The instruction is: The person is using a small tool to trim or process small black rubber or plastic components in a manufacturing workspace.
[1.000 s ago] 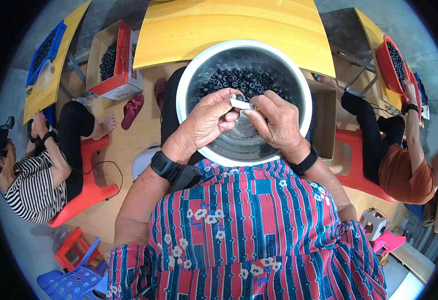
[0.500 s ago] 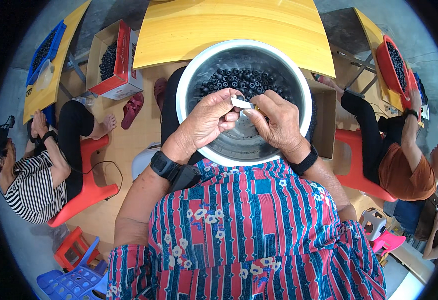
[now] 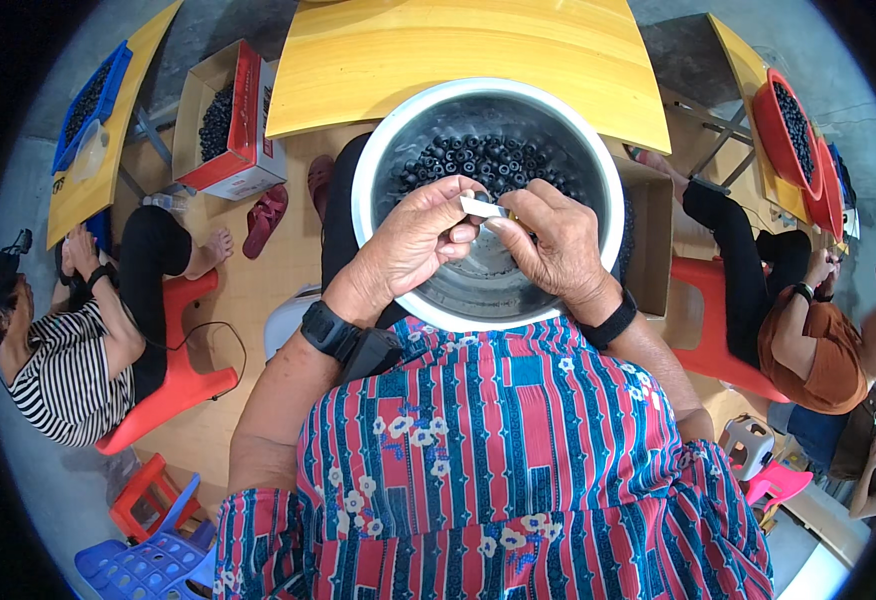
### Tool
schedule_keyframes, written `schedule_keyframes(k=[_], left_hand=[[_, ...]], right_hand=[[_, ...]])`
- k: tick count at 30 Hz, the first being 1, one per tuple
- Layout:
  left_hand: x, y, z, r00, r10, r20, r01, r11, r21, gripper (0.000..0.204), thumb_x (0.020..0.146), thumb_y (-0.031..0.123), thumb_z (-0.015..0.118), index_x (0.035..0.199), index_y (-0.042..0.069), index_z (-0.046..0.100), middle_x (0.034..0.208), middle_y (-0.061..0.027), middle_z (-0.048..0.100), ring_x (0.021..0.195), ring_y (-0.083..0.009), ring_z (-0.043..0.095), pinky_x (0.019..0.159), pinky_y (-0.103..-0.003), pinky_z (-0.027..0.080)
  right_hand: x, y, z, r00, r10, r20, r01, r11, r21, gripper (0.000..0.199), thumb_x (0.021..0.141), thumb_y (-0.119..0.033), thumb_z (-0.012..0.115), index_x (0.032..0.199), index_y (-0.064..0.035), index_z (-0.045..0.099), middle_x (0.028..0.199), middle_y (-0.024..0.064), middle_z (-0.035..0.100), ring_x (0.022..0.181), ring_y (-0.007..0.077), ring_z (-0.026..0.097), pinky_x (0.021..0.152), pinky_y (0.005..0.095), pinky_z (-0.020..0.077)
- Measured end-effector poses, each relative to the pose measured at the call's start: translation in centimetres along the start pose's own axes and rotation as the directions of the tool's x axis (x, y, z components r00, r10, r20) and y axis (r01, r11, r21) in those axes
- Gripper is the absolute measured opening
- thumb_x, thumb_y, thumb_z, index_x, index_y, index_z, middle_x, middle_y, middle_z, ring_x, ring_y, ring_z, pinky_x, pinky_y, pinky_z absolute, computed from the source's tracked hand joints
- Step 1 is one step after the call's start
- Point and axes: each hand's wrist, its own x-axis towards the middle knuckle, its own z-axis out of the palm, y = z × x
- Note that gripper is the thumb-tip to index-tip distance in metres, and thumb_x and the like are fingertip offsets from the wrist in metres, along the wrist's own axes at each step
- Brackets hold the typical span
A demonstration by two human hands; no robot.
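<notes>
We are looking down at our two hands meeting over a big metal bowl (image 3: 378, 150) sitting in our lap. Left hand (image 3: 413, 240) is closing its grip on a small white strip (image 3: 482, 207), thumb and fingertips pinching its left end. Right hand (image 3: 553, 240) is pinching the same strip from the right end, fingers curled in; there is a bit of yellow just beside those fingertips, too small to tell what it is. The strip is hanging above the middle of the bowl, between both hands. Small black rings (image 3: 478, 155) are lying piled in the far half of the bowl; the near half is showing bare metal.

A black watch (image 3: 330, 330) is sitting on our left wrist, a black band (image 3: 610, 325) on the right. A yellow desk (image 3: 458, 50) is standing just beyond the bowl. A cardboard box (image 3: 230, 120) with more black pieces is standing on the floor to the left, a red tub (image 3: 783, 130) at far right. A person in a striped shirt (image 3: 63, 375) is sitting on a red stool at left, a person in an orange shirt (image 3: 823, 350) at right.
</notes>
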Motion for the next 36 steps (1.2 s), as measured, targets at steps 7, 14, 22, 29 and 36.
schedule_keyframes(k=[7,14,22,29,36], left_hand=[[-0.17,0.14,0.26,1.000,0.012,-0.017,-0.012,1.000,-0.014,0.014,0.102,0.013,0.051,0.113,0.005,0.053,0.094,-0.0022,0.052,0.070,-0.0050,0.043,0.054,-0.016,0.035],[-0.07,0.04,0.06,1.000,0.007,-0.024,-0.007,1.000,0.000,0.018,0.103,0.018,0.050,0.114,0.004,0.055,0.092,-0.0007,0.053,0.069,-0.0041,0.043,0.054,-0.016,0.035],[-0.08,0.04,0.02,1.000,0.003,-0.027,-0.003,1.000,-0.027,0.015,0.102,0.014,0.051,0.113,0.004,0.053,0.093,-0.0015,0.051,0.070,-0.0041,0.042,0.054,-0.015,0.035],[-0.06,0.02,0.06,1.000,0.012,-0.023,-0.012,1.000,-0.011,0.014,0.102,0.015,0.051,0.112,0.006,0.054,0.093,-0.0006,0.051,0.070,-0.0038,0.043,0.054,-0.015,0.035],[-0.08,0.09,0.07,1.000,0.026,-0.010,-0.026,1.000,0.014,0.014,0.103,0.017,0.051,0.111,0.006,0.053,0.093,-0.0005,0.051,0.070,-0.0034,0.043,0.054,-0.014,0.035]], right_hand=[[0.03,-0.14,-0.03,1.000,-0.014,0.011,0.014,1.000,-0.019,0.019,0.084,-0.026,0.073,0.089,-0.0087,0.067,0.074,0.0082,0.058,0.062,0.0283,0.062,0.055,0.0371,0.0493],[-0.04,0.07,0.05,1.000,-0.018,0.010,0.018,1.000,-0.011,0.019,0.084,-0.026,0.073,0.089,-0.0091,0.066,0.074,0.0082,0.057,0.063,0.0289,0.062,0.055,0.0378,0.0491],[-0.06,0.17,0.03,0.999,-0.031,0.022,0.031,1.000,0.000,0.023,0.088,-0.027,0.071,0.091,-0.0043,0.068,0.072,0.0090,0.058,0.061,0.0241,0.061,0.054,0.0344,0.0484],[0.03,-0.14,-0.05,1.000,0.003,0.002,-0.003,1.000,0.005,0.019,0.085,-0.027,0.073,0.089,-0.0086,0.067,0.073,0.0081,0.059,0.062,0.0278,0.063,0.055,0.0370,0.0495],[0.00,-0.08,0.02,1.000,0.004,0.014,-0.004,1.000,-0.007,0.020,0.084,-0.027,0.073,0.089,-0.0083,0.067,0.073,0.0084,0.059,0.062,0.0284,0.062,0.055,0.0374,0.0494]])
